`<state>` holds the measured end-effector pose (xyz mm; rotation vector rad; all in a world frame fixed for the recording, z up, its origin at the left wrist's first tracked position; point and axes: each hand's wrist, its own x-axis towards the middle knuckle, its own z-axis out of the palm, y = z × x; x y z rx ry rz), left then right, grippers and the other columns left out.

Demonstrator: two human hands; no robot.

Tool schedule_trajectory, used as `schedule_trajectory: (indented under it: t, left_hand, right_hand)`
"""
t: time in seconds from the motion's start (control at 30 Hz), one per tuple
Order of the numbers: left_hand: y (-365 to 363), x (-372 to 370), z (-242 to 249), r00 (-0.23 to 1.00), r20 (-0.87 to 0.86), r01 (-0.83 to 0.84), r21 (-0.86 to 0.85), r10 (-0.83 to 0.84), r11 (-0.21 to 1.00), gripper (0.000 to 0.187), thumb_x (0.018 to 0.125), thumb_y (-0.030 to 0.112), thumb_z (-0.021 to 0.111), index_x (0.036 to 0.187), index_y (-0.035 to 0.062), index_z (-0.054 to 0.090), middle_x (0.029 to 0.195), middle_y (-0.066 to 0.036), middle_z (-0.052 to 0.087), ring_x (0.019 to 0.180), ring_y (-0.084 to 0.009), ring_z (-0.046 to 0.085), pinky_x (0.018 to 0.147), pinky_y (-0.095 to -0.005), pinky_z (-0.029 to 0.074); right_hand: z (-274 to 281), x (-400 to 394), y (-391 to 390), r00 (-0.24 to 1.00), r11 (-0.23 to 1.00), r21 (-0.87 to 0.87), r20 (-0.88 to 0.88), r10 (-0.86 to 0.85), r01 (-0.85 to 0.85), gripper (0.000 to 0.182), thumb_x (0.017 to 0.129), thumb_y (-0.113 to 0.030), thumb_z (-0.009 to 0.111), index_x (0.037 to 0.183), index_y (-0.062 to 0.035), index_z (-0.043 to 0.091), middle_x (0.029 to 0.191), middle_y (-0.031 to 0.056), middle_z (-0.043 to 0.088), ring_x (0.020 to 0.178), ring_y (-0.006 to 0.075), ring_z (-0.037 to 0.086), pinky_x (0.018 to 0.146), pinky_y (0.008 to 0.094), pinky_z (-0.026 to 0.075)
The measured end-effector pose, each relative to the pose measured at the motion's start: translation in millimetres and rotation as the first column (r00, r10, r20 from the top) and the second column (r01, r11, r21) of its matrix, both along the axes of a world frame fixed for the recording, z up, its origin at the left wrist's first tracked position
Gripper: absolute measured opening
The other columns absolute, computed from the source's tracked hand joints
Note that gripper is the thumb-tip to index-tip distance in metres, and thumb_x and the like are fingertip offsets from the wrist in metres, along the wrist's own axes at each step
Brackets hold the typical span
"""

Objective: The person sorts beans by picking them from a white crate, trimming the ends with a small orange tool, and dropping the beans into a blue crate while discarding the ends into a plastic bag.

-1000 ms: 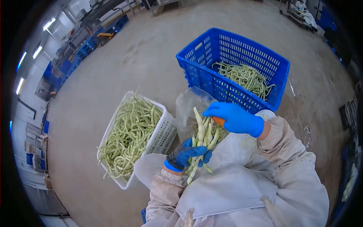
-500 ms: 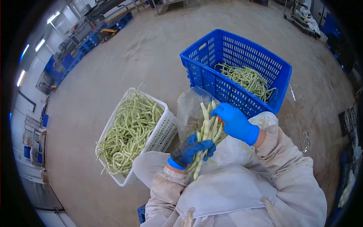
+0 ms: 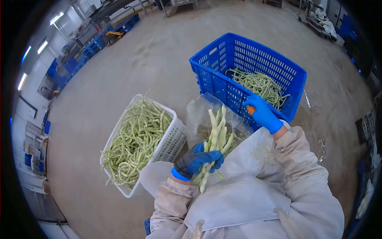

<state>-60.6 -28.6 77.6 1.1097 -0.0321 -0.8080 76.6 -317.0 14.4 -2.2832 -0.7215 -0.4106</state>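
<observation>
My left hand [image 3: 201, 161], in a grey and blue glove, is wrapped round a bunch of long pale green beans [image 3: 216, 133], held fanned upward in front of my lap. My right hand [image 3: 262, 113], in a blue glove, is closed on a small orange object [image 3: 250, 110], whose full shape the fingers hide. It is apart from the bunch, beside the near wall of the blue crate [image 3: 217, 75]. A clear plastic bag [image 3: 195, 109] with small green scraps lies open behind the bunch.
A white basket [image 3: 169, 139] heaped with beans [image 3: 137, 137] stands to the left. More beans [image 3: 260, 85] lie inside the blue crate. At the far right back, a person [image 3: 320, 14] in white is near a cart. Blue crates and machinery line the left wall.
My right hand has moved away from the bunch, up and to the right toward the blue crate, and more of the orange object shows. My left hand has dropped slightly, still holding the beans.
</observation>
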Motion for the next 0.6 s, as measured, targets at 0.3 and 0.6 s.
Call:
schedule_trajectory:
  t: [0.3,0.6]
  left_hand:
    - [1.6,1.3,0.3,0.998,0.052,0.022,0.037,-0.024,0.999,0.034,0.081,0.025,0.064,0.105,0.0025,0.056,0.076,-0.007,0.061,0.064,-0.0134,0.057,0.055,-0.0257,0.046]
    - [8.4,0.0,-4.3,1.000,0.027,-0.004,0.031,0.004,1.000,0.036,0.080,0.027,0.063,0.105,0.0024,0.057,0.074,-0.007,0.061,0.063,-0.0140,0.058,0.054,-0.0261,0.046]
  right_hand:
    - [108.7,-22.5,42.4,0.913,0.888,-0.211,-0.099,0.397,-0.409,0.046,0.076,0.006,0.051,0.120,-0.0069,0.052,0.099,0.0127,0.056,0.096,0.0326,0.055,0.082,0.0370,0.046]
    - [94.3,-24.6,28.4,0.894,0.745,-0.584,0.071,0.443,-0.322,0.032,0.076,0.002,0.053,0.107,-0.0044,0.058,0.087,0.0127,0.056,0.076,0.0285,0.056,0.072,0.0347,0.047]
